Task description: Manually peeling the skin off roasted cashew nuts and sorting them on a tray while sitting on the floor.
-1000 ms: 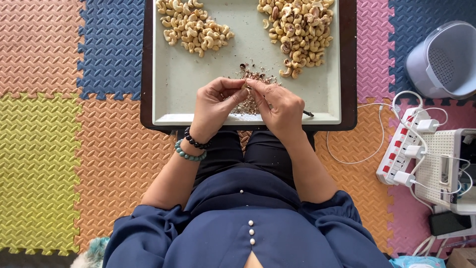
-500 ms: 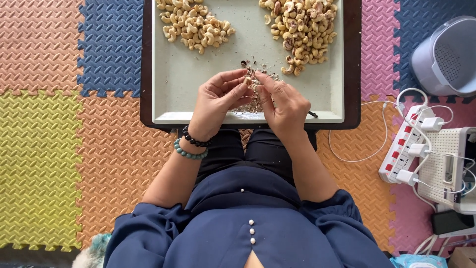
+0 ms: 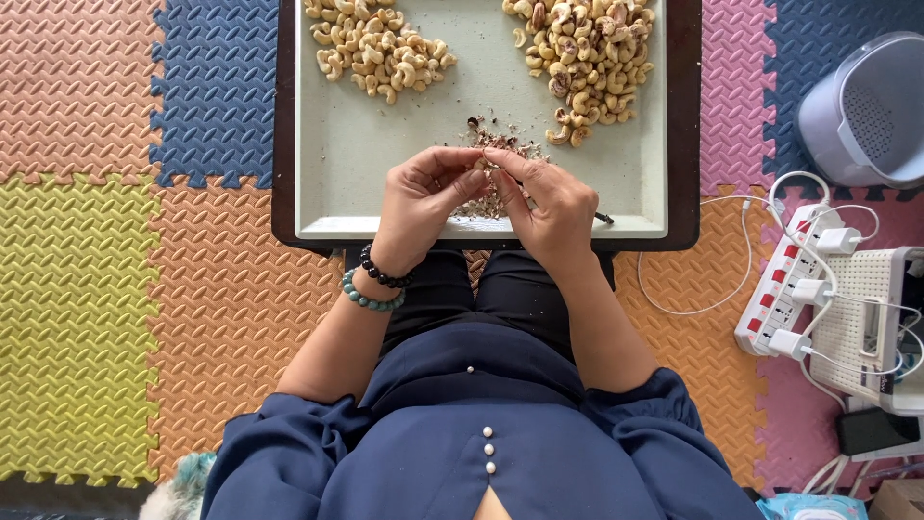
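Note:
My left hand (image 3: 416, 205) and my right hand (image 3: 551, 207) meet fingertip to fingertip over the near middle of a pale tray (image 3: 346, 154). Between the fingertips both hands pinch a single cashew nut (image 3: 484, 165), mostly hidden by the fingers. A thin dark tool tip (image 3: 602, 219) sticks out from under my right hand. Under the hands lies a small heap of brown skin flakes (image 3: 496, 144). A pile of pale peeled cashews (image 3: 375, 46) sits at the tray's far left, and a pile of cashews with brown skin (image 3: 587, 53) at its far right.
The tray rests on a dark board (image 3: 681, 125) over coloured foam floor mats (image 3: 144, 241). To the right are a grey perforated container (image 3: 866, 111), a power strip with plugs (image 3: 794, 279), white cables (image 3: 712, 289) and a white box (image 3: 871, 323).
The fingers of both hands have curled a little closer around the nut. The hands stay in the same place over the flakes.

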